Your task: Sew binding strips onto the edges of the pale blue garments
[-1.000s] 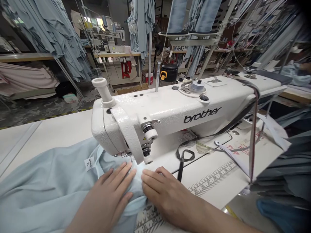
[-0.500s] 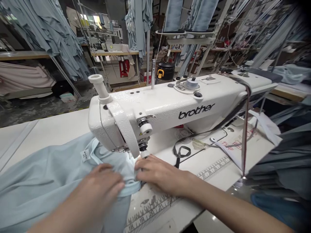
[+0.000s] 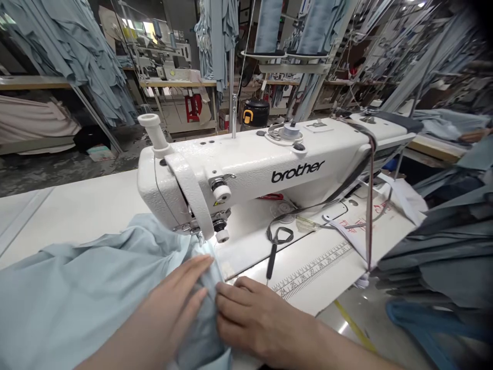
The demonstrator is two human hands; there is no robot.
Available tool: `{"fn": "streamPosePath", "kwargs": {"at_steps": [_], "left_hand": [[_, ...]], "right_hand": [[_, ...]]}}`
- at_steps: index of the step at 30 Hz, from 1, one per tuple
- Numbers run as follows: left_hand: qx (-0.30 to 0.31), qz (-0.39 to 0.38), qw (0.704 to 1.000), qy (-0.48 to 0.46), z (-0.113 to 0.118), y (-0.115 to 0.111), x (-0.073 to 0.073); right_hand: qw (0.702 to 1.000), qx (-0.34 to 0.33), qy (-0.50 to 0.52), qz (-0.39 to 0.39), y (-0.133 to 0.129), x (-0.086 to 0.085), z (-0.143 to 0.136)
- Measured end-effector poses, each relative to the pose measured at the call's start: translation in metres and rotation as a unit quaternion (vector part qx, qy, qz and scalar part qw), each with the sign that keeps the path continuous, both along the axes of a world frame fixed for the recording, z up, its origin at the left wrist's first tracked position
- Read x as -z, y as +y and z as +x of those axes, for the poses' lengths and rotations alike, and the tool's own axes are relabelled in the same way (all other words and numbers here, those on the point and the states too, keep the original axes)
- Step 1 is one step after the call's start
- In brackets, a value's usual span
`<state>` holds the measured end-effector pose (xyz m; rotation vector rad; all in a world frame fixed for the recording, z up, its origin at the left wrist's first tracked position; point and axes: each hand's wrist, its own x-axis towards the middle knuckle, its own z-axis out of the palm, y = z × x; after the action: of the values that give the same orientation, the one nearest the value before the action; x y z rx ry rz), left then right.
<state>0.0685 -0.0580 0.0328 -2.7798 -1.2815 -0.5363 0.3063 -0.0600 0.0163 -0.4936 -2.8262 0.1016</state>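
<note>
A light blue garment (image 3: 96, 277) lies bunched on the table of the white sewing machine (image 3: 242, 162), its edge under the needle area (image 3: 201, 240). My left hand (image 3: 169, 298) rests on the cloth just in front of the needle, fingers stretched out and thumb apart. Close beside it, my right hand (image 3: 262, 318) has its fingers curled around the garment's right edge; the fingertips are partly hidden.
Right of the needle lie a thin black-handled tool (image 3: 271, 262) and a printed ruler scale (image 3: 316, 267). A white sheet with red writing (image 3: 352, 231) is farther right. Thread cones (image 3: 267, 28) stand behind the machine. Blue fabric (image 3: 454, 246) hangs at the right.
The garment has been shifted, and its white label is out of sight. My left hand has moved right, flat near the needle. My right hand has come down toward me, onto the cloth edge.
</note>
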Motion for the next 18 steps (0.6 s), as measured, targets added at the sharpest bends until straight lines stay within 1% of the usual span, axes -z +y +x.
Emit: {"fn": "streamPosePath", "kwargs": {"at_steps": [3, 5, 7, 9, 12, 16, 18], "left_hand": [[0.011, 0.077, 0.995, 0.069, -0.001, 0.005, 0.012], [0.028, 0.103, 0.989, 0.103, -0.006, 0.003, 0.019], [0.037, 0.117, 0.986, 0.111, -0.011, 0.001, 0.025], [0.033, 0.12, 0.987, 0.097, -0.015, 0.001, 0.028], [0.019, 0.103, 0.991, 0.088, -0.017, 0.004, 0.031], [0.006, 0.096, 0.99, 0.099, -0.019, 0.011, 0.031], [0.0, 0.097, 0.99, 0.107, -0.019, 0.014, 0.03]], "right_hand": [[0.999, 0.043, 0.01, 0.004, -0.008, 0.002, 0.009], [0.998, 0.061, 0.022, 0.013, -0.011, 0.003, 0.012], [0.997, 0.068, 0.041, 0.025, -0.013, 0.006, 0.012], [0.995, 0.075, 0.055, 0.031, -0.012, 0.009, 0.011], [0.994, 0.084, 0.061, 0.024, -0.009, 0.013, 0.007], [0.994, 0.079, 0.076, 0.013, -0.001, 0.012, 0.004], [0.995, 0.077, 0.066, 0.001, 0.005, 0.011, 0.002]]}}
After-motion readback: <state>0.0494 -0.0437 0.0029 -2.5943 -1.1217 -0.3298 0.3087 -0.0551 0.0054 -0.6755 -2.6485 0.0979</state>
